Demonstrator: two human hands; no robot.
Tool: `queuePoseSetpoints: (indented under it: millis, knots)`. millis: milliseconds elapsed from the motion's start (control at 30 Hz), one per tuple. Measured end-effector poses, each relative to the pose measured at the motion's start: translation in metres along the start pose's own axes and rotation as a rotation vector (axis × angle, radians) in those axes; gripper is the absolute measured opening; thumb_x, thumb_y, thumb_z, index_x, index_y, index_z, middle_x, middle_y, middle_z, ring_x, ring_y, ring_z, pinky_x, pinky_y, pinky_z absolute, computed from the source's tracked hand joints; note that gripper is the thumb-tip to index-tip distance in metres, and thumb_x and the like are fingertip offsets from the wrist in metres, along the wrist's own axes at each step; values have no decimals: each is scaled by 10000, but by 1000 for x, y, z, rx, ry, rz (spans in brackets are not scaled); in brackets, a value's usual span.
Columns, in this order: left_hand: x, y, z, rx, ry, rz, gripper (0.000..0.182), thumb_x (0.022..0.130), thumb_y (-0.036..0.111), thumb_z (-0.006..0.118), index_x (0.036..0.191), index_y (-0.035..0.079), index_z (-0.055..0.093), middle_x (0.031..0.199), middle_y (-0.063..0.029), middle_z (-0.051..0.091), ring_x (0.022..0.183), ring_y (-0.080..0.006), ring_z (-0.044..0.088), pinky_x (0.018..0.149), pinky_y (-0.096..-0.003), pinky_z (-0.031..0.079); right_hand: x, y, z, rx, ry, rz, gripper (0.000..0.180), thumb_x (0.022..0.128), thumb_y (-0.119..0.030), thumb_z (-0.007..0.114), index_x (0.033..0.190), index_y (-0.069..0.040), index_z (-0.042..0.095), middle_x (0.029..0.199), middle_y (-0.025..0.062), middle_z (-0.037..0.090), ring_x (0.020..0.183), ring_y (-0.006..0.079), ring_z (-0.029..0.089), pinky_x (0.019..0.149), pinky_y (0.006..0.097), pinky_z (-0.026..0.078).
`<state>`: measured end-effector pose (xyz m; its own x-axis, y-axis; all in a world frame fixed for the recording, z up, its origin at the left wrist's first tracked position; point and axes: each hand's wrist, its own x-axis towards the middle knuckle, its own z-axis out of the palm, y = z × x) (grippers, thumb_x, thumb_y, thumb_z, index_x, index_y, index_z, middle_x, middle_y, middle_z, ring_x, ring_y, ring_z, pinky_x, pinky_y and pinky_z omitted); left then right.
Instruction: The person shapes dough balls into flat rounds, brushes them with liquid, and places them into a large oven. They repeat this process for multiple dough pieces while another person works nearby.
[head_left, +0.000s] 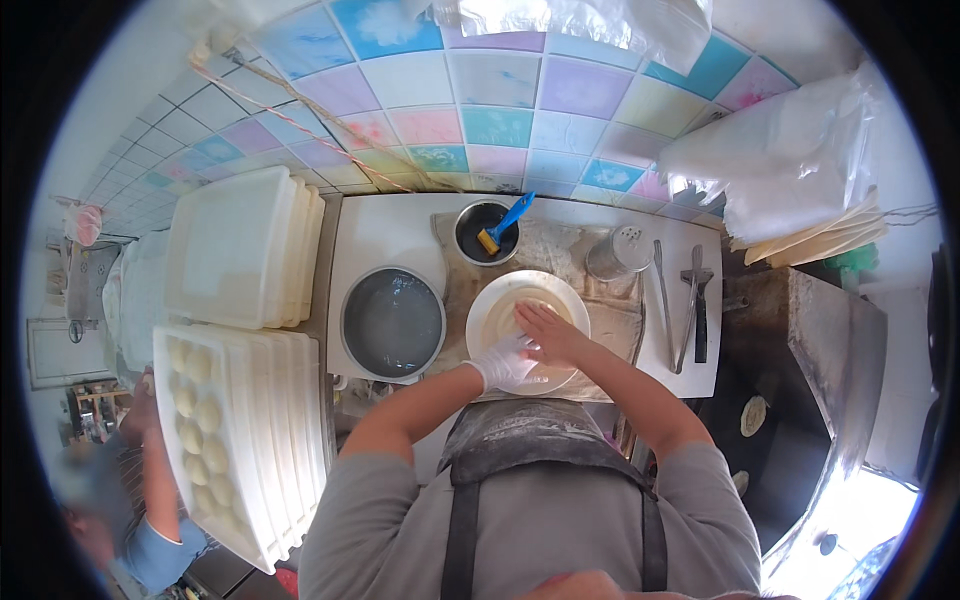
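Note:
A white round plate or board lies on a brown cloth in front of me, with a pale round of dough on it. My right hand is bare and rests flat over the dough, its fingers stretched out to the upper left. My left hand, in a thin whitish glove, is at the lower part of the plate. Its fingers reach in beside and partly under the right hand, so they are mostly hidden. Neither hand visibly grips a tool.
Left of the plate stands a metal pot of greyish liquid; behind, a blue-handled brush leans in a metal bowl. A shaker and tongs lie right. Stacked trays hold dough balls beside another person's arm. A dark griddle is right.

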<state>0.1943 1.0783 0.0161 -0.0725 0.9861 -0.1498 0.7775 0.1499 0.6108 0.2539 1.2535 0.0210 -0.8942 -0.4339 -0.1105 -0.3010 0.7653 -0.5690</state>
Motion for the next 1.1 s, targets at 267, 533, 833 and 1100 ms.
queuePoseSetpoints:
  millis: [267, 533, 833, 1100]
  knots:
    - [-12, 5, 8, 123, 254, -209, 811, 802, 522, 565, 1374, -3, 331, 1436, -248, 275, 1347, -409, 216, 1113, -470, 164, -9, -4, 18, -228, 63, 158, 863, 816, -536, 542, 1433, -16, 234, 1523, 153, 142, 1411, 284, 137, 1136, 444, 113]
    - [-14, -4, 15, -149, 432, -529, 724, 913, 418, 472, 1417, -36, 220, 1478, -231, 208, 1380, -367, 183, 1125, -442, 133, 17, -44, 14, -706, 295, 296, 799, 813, -475, 541, 1416, -18, 281, 1496, 164, 231, 1392, 269, 215, 1125, 446, 148]
    - [-58, -9, -13, -1452, 496, -467, 731, 944, 596, 180, 1469, 86, 172, 1535, -35, 159, 1416, -181, 67, 1117, -466, 10, 17, -44, 24, -333, 176, 339, 813, 834, -518, 526, 1411, 0, 283, 1506, 174, 196, 1401, 280, 174, 1139, 402, 120]
    - [-56, -11, -19, -1759, 584, -598, 647, 955, 501, 284, 1425, 57, 255, 1464, -68, 262, 1356, -189, 197, 1081, -423, 137, 11, -45, 6, -359, 28, 390, 843, 810, -485, 560, 1415, 17, 254, 1494, 164, 229, 1405, 270, 168, 1142, 407, 109]
